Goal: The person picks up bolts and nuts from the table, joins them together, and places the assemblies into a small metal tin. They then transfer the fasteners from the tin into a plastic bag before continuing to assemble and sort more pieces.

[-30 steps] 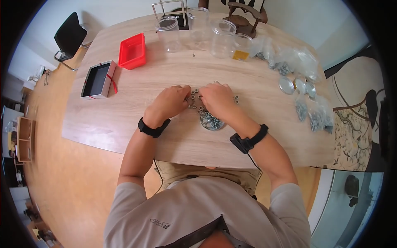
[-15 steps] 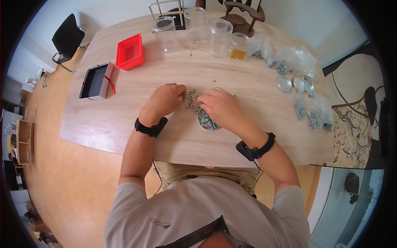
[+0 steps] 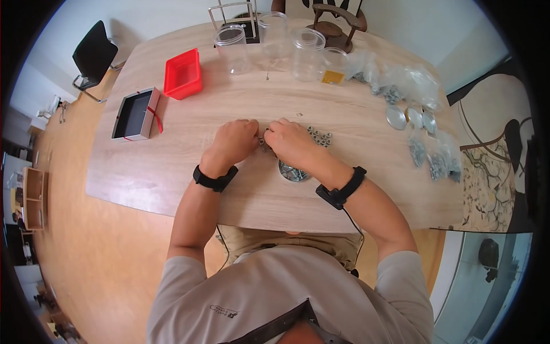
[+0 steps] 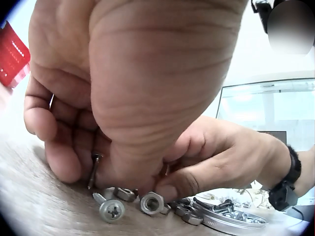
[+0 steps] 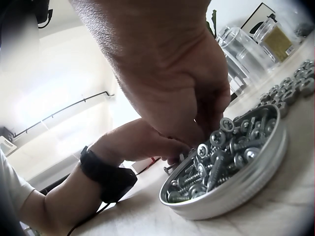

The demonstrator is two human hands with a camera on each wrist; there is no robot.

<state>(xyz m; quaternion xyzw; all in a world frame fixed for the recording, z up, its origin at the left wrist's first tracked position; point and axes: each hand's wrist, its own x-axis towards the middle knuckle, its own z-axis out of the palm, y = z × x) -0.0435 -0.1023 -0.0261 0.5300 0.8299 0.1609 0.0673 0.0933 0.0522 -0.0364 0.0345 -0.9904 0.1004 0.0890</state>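
My left hand (image 3: 234,141) bends low over the tabletop, fingers curled, with a thin screw (image 4: 94,171) held at its fingers. Under it in the left wrist view lie a washer-head screw (image 4: 111,210) and a hex nut (image 4: 152,203). My right hand (image 3: 291,141) reaches in beside the left one, its thumb tip right at that nut; its other fingertips are hidden, and I cannot tell whether they grip anything. Below the right hand sits a round metal lid (image 5: 231,206) full of screws (image 5: 216,167). Several nuts (image 3: 319,136) lie grouped to its right.
A red basket (image 3: 197,86) and a grey open box (image 3: 153,109) stand at the left. Clear plastic jars (image 3: 232,51) line the back. At the right are bags of hardware (image 3: 417,150) and round metal lids (image 3: 395,116). A small bit (image 3: 299,114) lies beyond the hands.
My right hand has shifted left toward the left hand, covering loose nuts that showed between the hands half a second ago. The nut group at the right is now uncovered.
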